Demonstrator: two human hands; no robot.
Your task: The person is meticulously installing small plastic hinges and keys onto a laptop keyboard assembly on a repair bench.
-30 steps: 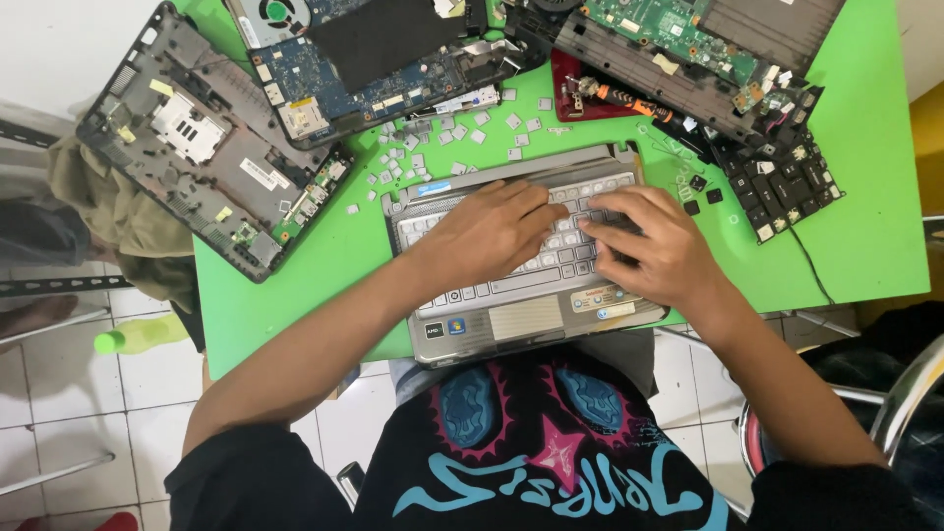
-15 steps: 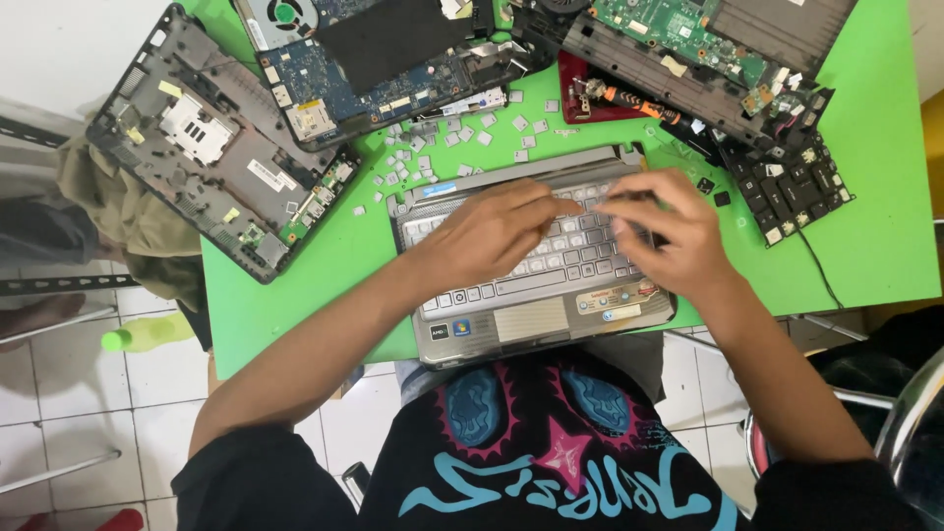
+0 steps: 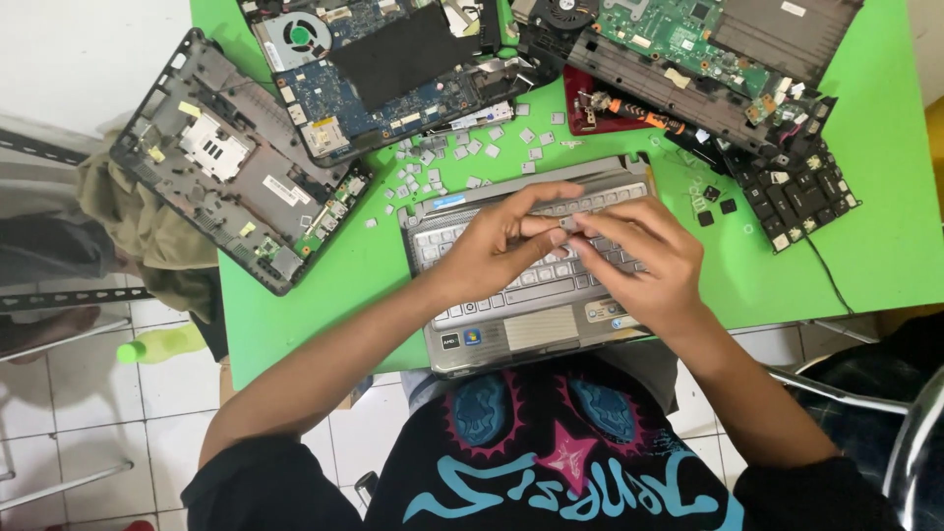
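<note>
Both hands' grip (image 3: pixel 568 228) over silver keyboard (image 3: pixel 462 241)

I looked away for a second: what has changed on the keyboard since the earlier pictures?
Both hands drew together over the silver laptop: the left hand and right hand now meet fingertip to fingertip at a small grey key. Loose keycaps and opened laptop bases stayed put.

head view | looks steeply down | close above green table (image 3: pixel 295 334) | single view
</note>
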